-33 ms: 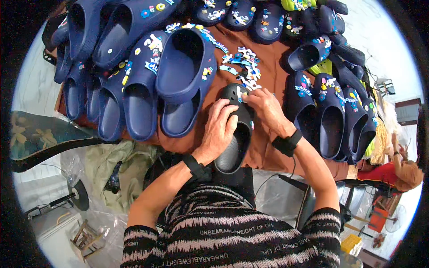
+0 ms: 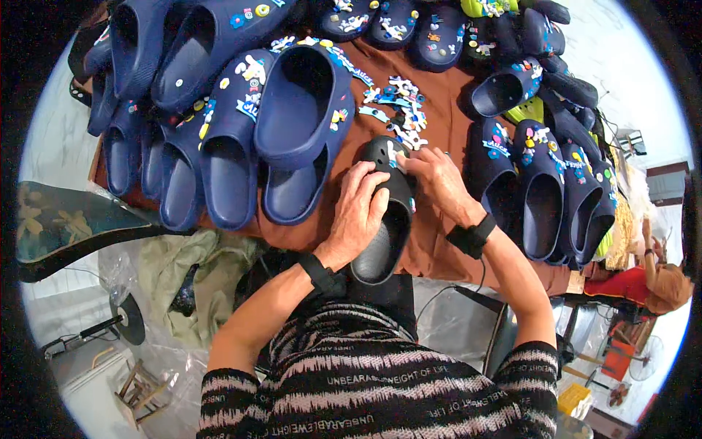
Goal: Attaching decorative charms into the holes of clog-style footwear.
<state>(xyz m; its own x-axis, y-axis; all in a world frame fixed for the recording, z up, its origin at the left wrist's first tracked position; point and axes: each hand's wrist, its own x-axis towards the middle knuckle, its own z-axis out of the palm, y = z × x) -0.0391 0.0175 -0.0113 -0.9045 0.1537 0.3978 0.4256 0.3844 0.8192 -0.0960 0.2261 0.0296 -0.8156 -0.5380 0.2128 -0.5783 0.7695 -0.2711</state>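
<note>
Fingers (image 2: 361, 183) of the left hand (image 2: 352, 223) grasp a black clog (image 2: 376, 151) at the near edge of the brown-covered desk (image 2: 444, 95); those of the right hand (image 2: 442, 189) touch a small pale charm (image 2: 393, 156) on its upper, whether pinching it I cannot tell. Loose charms (image 2: 401, 110) lie just beyond the toe; navy clogs (image 2: 228, 183) sit at left, dark clogs (image 2: 542, 201) at right.

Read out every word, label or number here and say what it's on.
I won't copy wording out, but lettering shows here:
Striped shirt: repeated capitals, partly readable.
Ribbon charm on a navy clog: one short word.
Loose charms on the brown cloth: mostly too small to read.
Black clog being handled: none legible.
</note>
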